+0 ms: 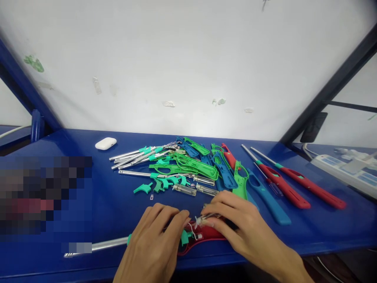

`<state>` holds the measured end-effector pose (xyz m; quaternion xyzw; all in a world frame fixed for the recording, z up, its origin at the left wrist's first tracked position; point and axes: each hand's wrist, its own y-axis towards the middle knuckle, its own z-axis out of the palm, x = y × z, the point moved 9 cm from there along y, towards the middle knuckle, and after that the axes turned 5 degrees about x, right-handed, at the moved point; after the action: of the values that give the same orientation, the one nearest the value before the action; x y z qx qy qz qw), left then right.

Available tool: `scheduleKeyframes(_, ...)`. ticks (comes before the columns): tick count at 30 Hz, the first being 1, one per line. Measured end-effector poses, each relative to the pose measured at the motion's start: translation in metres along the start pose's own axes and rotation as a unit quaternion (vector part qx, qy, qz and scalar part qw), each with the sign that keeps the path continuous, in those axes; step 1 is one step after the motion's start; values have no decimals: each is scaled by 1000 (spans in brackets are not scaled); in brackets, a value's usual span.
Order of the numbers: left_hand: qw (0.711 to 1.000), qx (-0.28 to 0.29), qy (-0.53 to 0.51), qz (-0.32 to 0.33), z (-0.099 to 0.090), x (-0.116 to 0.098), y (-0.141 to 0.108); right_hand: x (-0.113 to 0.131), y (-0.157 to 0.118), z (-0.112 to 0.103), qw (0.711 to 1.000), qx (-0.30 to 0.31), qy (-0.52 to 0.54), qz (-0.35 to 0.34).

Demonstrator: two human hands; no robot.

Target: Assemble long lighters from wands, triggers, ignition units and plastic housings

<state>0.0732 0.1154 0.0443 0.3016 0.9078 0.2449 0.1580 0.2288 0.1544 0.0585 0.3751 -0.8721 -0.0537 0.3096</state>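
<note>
A red lighter half-shell (pixel 210 232) lies near the table's front edge, with a metal tube (pixel 110 244) reaching left out of it. A green trigger piece (pixel 184 238) and a white wire sit in the shell. My left hand (pixel 154 241) is closed over the shell's left part, its fingertips beside the wire; what they press on is hidden. Between the thumb and fingers of my right hand (pixel 244 226) is a clear fuel tank (pixel 203 218), held just above the shell.
Behind my hands lie green half-shells (pixel 196 166), metal tubes (pixel 138 173), loose green triggers (pixel 143 188) and clear tanks (pixel 184 190). Red lighters (pixel 312 186) and a blue shell (pixel 269 198) are at right, a power strip (pixel 347 169) beyond. A white case (pixel 106 144) sits back left.
</note>
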Motion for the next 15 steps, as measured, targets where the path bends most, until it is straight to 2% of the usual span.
scheduleKeyframes(8,1000,0,23,7,1,-3,-1,4,-1,0,998,7,-66,-16)
scheduleKeyframes(15,1000,-1,22,7,-1,-5,1,4,-6,3,997,3,-74,-27)
